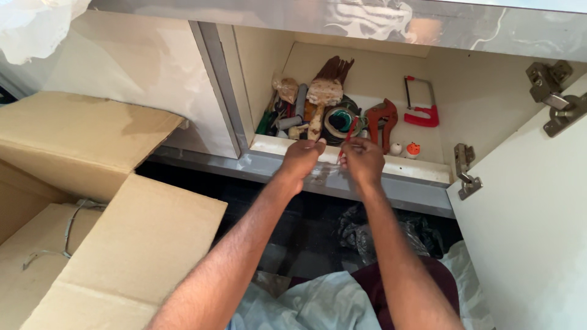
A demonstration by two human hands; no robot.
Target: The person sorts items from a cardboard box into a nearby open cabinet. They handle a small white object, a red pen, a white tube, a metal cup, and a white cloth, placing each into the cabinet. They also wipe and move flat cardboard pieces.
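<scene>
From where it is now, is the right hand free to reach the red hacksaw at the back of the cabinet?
Probably yes. The right hand is at the cabinet's front edge, the door is swung open, and the red hacksaw lies exposed with bare shelf before it.

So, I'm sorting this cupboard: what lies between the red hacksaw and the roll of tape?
In the head view, an orange pipe cutter lies between the red hacksaw and the roll of tape.
</scene>
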